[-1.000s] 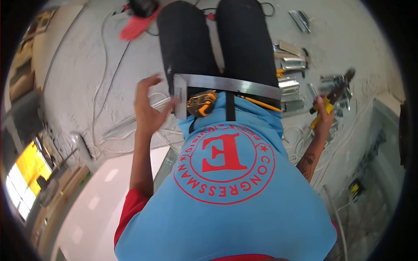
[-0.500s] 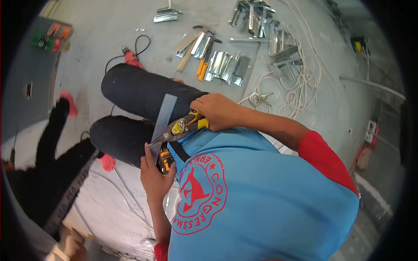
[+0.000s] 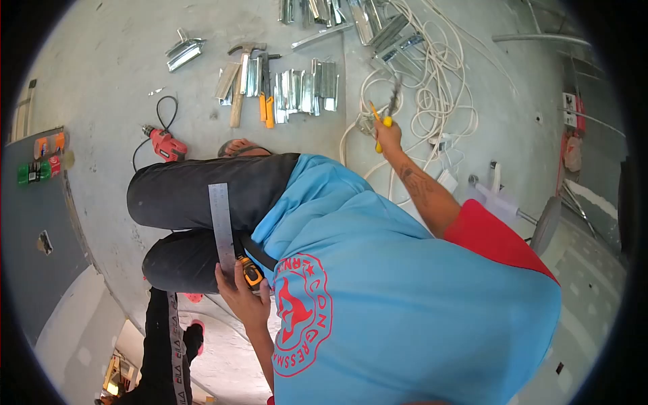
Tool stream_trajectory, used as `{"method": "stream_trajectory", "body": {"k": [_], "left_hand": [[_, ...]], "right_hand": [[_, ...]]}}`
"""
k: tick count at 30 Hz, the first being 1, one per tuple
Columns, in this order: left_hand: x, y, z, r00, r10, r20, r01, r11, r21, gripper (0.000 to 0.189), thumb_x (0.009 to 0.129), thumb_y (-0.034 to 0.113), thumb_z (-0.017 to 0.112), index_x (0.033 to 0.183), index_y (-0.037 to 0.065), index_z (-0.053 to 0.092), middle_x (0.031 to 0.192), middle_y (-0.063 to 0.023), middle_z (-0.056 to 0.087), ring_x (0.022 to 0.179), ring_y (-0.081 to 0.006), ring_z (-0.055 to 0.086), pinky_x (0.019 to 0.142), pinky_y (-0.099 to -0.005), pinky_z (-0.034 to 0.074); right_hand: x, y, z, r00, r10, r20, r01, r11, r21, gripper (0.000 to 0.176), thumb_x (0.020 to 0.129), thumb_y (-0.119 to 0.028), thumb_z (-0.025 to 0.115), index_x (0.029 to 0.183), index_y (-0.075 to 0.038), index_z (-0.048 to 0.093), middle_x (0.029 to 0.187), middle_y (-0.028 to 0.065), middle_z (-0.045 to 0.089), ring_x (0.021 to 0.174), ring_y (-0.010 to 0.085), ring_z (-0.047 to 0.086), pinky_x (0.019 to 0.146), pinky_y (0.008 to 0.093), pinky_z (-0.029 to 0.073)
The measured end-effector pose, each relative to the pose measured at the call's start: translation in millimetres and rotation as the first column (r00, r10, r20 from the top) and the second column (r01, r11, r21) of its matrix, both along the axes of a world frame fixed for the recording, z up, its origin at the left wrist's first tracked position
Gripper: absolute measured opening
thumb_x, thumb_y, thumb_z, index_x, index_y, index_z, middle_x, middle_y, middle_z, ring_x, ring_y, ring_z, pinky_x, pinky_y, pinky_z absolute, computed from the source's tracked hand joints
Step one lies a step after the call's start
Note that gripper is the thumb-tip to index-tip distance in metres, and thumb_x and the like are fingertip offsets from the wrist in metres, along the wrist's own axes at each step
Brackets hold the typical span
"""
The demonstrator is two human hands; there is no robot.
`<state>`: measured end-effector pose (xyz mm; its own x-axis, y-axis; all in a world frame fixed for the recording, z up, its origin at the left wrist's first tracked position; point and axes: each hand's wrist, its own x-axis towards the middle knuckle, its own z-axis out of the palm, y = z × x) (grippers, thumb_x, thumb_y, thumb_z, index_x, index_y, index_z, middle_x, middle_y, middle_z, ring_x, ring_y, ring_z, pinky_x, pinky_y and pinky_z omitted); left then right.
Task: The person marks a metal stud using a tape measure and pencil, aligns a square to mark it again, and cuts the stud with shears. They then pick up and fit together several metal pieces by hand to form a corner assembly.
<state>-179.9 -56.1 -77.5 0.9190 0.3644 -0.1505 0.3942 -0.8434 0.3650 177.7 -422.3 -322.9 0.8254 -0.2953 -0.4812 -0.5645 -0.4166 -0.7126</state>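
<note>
My left hand (image 3: 243, 304) is closed on the lower end of a flat grey metal strip (image 3: 221, 216), which lies across my dark-trousered thighs. Beside those fingers, against my lap, sits a yellow and black tape measure (image 3: 251, 272). Out to my side, my right hand (image 3: 389, 140) grips yellow-handled tin snips (image 3: 387, 121), their dark jaws pointing away from me. Under the snips, pale cable (image 3: 364, 128) is coiled on the floor. How the fingers wrap the handles is partly hidden.
Several cut metal channel pieces (image 3: 307, 91) lie on the floor near a hammer (image 3: 237, 94) and orange-handled tools (image 3: 266, 111). A red drill (image 3: 165, 143) rests beyond my knee. Another person's leg (image 3: 158, 344) is at lower left. Bottles (image 3: 40, 171) stand at far left.
My right hand has carried the snips away from the strip, out over the cables. My left hand still holds the strip by its lower end. The whole view has shifted.
</note>
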Motion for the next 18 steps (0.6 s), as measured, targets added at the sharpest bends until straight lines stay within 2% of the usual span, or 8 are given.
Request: {"method": "stream_trajectory", "body": {"k": [6, 10, 12, 13, 14, 15, 16, 18], "left_hand": [[-12, 4, -30, 0.986, 0.095, 0.134, -0.092, 0.995, -0.025, 0.059, 0.096, 0.047, 0.055, 0.140, 0.008, 0.051, 0.153, -0.0293, 0.033, 0.130, -0.0473, 0.045, 0.104, -0.0531, 0.040], [-6, -6, -19, 0.996, -0.011, 0.087, -0.004, 0.986, 0.169, 0.075, 0.075, 0.038, 0.078, 0.141, 0.014, 0.053, 0.147, -0.0300, 0.037, 0.124, -0.0473, 0.050, 0.097, -0.0524, 0.046], [-9, 1, -24, 0.994, -0.032, 0.104, 0.014, 0.986, 0.168, 0.075, 0.074, 0.038, 0.078, 0.141, 0.015, 0.053, 0.145, -0.0297, 0.039, 0.121, -0.0468, 0.052, 0.095, -0.0515, 0.047], [-11, 2, -22, 0.992, -0.064, 0.107, 0.049, 0.990, 0.135, 0.075, 0.073, 0.037, 0.079, 0.141, 0.017, 0.054, 0.142, -0.0295, 0.040, 0.118, -0.0462, 0.054, 0.093, -0.0506, 0.049], [-13, 0, -20, 0.993, -0.034, 0.114, 0.020, 0.993, 0.117, 0.067, 0.073, 0.036, 0.078, 0.135, 0.017, 0.060, 0.135, -0.0273, 0.044, 0.111, -0.0444, 0.058, 0.089, -0.0491, 0.052], [-15, 0, -20, 0.992, -0.020, 0.126, 0.001, 0.989, 0.150, 0.067, 0.073, 0.036, 0.078, 0.135, 0.017, 0.060, 0.135, -0.0273, 0.044, 0.111, -0.0444, 0.058, 0.089, -0.0491, 0.052], [-18, 0, -21, 0.976, -0.011, 0.218, -0.011, 0.995, 0.098, 0.061, 0.075, 0.035, 0.077, 0.131, 0.016, 0.064, 0.132, -0.0255, 0.045, 0.107, -0.0426, 0.059, 0.087, -0.0474, 0.052], [-22, 15, -12, 0.929, -0.007, 0.371, -0.015, 0.998, 0.057, 0.045, 0.081, 0.033, 0.072, 0.119, 0.009, 0.070, 0.124, -0.0207, 0.046, 0.100, -0.0364, 0.060, 0.084, -0.0422, 0.052]], "right_hand": [[-90, -99, -250, 0.960, -0.202, 0.194, 0.246, 0.941, -0.234, 0.028, 0.088, -0.024, 0.064, 0.099, 0.002, 0.061, 0.084, 0.0142, 0.065, 0.071, 0.0245, 0.065, 0.061, 0.0382, 0.051], [-94, -48, -155, 0.953, -0.301, -0.024, 0.301, 0.943, 0.139, 0.039, 0.090, -0.026, 0.063, 0.116, 0.004, 0.059, 0.110, 0.0199, 0.065, 0.099, 0.0311, 0.067, 0.081, 0.0442, 0.053], [-82, -52, -109, 0.828, 0.543, -0.142, -0.557, 0.764, -0.325, 0.059, 0.090, -0.044, 0.063, 0.131, -0.002, 0.054, 0.126, 0.0193, 0.060, 0.115, 0.0336, 0.059, 0.095, 0.0445, 0.048], [-79, -48, -89, 0.517, 0.793, -0.323, -0.816, 0.342, -0.466, 0.070, 0.090, -0.053, 0.063, 0.139, -0.005, 0.051, 0.134, 0.0190, 0.057, 0.123, 0.0349, 0.055, 0.101, 0.0446, 0.045], [-74, -37, -75, 0.506, 0.811, -0.294, -0.817, 0.341, -0.465, 0.070, 0.090, -0.053, 0.063, 0.139, -0.005, 0.051, 0.134, 0.0190, 0.057, 0.123, 0.0349, 0.055, 0.101, 0.0446, 0.045], [-68, -25, -65, 0.840, 0.481, -0.249, -0.499, 0.866, -0.011, 0.082, 0.086, -0.064, 0.063, 0.144, -0.008, 0.046, 0.140, 0.0183, 0.053, 0.128, 0.0358, 0.051, 0.102, 0.0501, 0.043], [-61, -12, -63, 0.896, 0.065, -0.439, 0.137, 0.901, 0.412, 0.094, 0.082, -0.074, 0.062, 0.149, -0.010, 0.042, 0.146, 0.0176, 0.048, 0.134, 0.0367, 0.046, 0.104, 0.0555, 0.040], [-59, -8, -56, 0.871, 0.035, -0.490, 0.220, 0.864, 0.453, 0.093, 0.081, -0.068, 0.066, 0.150, -0.011, 0.041, 0.146, 0.0161, 0.049, 0.134, 0.0353, 0.045, 0.107, 0.0536, 0.038]]}}
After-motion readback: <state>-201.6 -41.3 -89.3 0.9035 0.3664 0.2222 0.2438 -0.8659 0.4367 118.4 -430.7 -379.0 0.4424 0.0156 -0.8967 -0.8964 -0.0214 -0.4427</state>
